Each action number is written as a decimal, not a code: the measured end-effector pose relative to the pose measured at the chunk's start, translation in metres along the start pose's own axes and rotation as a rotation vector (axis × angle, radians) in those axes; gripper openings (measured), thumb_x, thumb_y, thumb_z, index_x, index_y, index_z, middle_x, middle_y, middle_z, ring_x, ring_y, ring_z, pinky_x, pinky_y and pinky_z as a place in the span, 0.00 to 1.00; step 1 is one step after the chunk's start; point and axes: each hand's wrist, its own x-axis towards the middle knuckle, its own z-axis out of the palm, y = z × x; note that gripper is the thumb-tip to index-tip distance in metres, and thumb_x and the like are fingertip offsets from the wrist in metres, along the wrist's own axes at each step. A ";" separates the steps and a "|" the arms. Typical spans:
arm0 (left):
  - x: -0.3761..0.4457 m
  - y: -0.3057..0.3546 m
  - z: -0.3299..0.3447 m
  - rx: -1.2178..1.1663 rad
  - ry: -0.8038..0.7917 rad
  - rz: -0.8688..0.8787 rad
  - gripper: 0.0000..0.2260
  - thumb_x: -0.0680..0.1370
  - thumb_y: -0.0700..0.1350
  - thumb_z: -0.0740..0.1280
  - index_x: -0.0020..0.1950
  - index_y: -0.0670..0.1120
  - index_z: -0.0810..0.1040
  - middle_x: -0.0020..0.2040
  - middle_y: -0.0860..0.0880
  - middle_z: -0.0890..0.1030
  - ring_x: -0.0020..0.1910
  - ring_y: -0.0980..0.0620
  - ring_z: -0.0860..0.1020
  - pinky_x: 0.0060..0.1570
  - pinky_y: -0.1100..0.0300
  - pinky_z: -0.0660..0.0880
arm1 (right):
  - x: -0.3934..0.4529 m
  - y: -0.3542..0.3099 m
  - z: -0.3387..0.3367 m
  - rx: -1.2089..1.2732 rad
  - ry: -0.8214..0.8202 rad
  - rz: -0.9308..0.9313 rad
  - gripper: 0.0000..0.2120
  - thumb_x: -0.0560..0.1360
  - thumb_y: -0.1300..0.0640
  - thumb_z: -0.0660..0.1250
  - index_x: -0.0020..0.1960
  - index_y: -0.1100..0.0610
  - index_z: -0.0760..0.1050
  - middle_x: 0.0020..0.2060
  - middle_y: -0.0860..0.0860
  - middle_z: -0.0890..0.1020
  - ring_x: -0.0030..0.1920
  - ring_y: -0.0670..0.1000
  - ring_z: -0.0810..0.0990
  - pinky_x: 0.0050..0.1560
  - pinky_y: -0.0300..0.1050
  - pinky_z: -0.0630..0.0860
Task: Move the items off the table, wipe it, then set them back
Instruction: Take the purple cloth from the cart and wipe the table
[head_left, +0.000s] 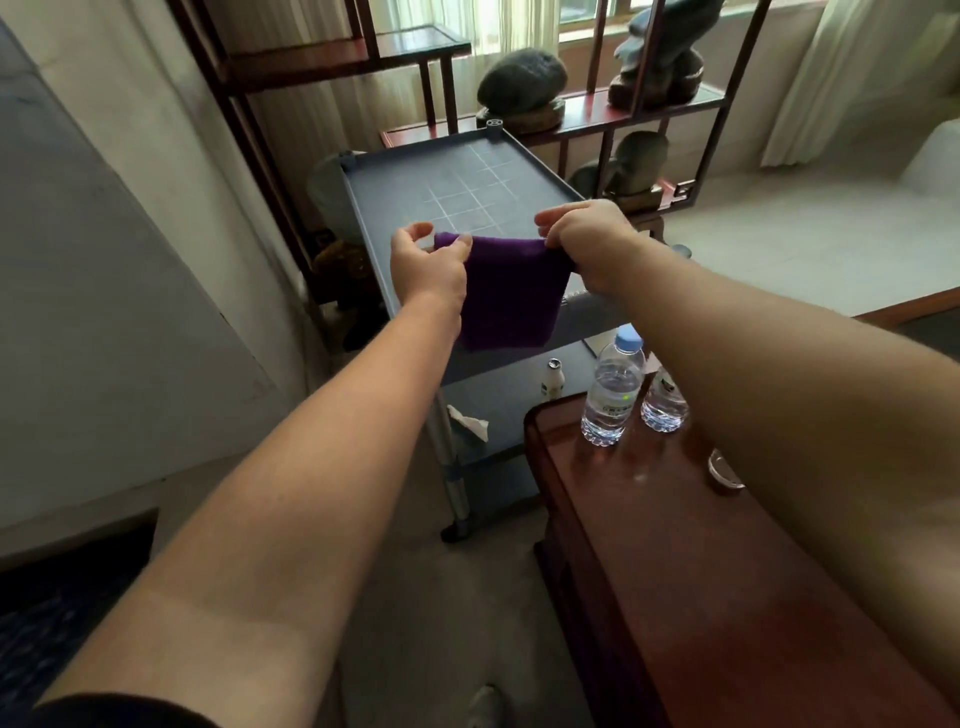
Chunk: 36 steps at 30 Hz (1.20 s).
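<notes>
Your left hand (428, 265) and your right hand (587, 244) both grip the purple cloth (511, 293), each pinching 1 upper corner between thumb and fingers. The cloth hangs flat between the 2 hands, its lower edge free, held in the air above the near end of the grey cart's top tray (415, 182). Whether the cloth touches the tray rim cannot be told from this view.

The top tray carries a faint pale grid of lines and bears no items in the part that shows. The lower shelf (498, 395) of the cart holds a small white bottle with a metal cap (554, 378), standing upright, and a crumpled white tissue (469, 422) near the cart's front left leg (453, 467).

To your right, a dark red wooden table (675, 545) stands just beside the cart. On its far end stand 2 clear water bottles: a blue-capped water bottle (613, 389), upright, and a second water bottle (665, 402) just beside it, partly hidden by your right forearm. A clear glass (723, 470) sits near them, mostly hidden behind the same forearm.

Behind the cart, a dark wooden display shelf (665, 104) holds several decorative stones (522, 78) on carved bases.
</notes>
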 end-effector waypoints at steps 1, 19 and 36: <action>-0.004 0.004 -0.001 0.009 -0.036 0.014 0.16 0.78 0.40 0.70 0.64 0.50 0.73 0.57 0.50 0.76 0.52 0.52 0.76 0.53 0.58 0.78 | -0.004 -0.004 -0.005 -0.013 -0.012 0.002 0.15 0.70 0.74 0.61 0.44 0.57 0.79 0.44 0.53 0.81 0.48 0.52 0.80 0.49 0.41 0.79; -0.089 0.034 0.049 0.134 -0.495 0.241 0.09 0.81 0.45 0.61 0.59 0.44 0.73 0.55 0.43 0.79 0.56 0.44 0.78 0.57 0.48 0.77 | -0.097 -0.025 -0.125 -0.218 0.097 -0.172 0.06 0.67 0.51 0.66 0.32 0.51 0.75 0.24 0.43 0.74 0.29 0.44 0.74 0.37 0.42 0.71; -0.227 -0.038 0.223 0.182 -1.264 0.004 0.05 0.81 0.46 0.64 0.45 0.51 0.72 0.47 0.46 0.78 0.43 0.49 0.78 0.43 0.53 0.77 | -0.255 0.092 -0.299 0.316 0.526 0.303 0.14 0.76 0.51 0.59 0.38 0.54 0.79 0.38 0.52 0.83 0.37 0.51 0.82 0.42 0.44 0.78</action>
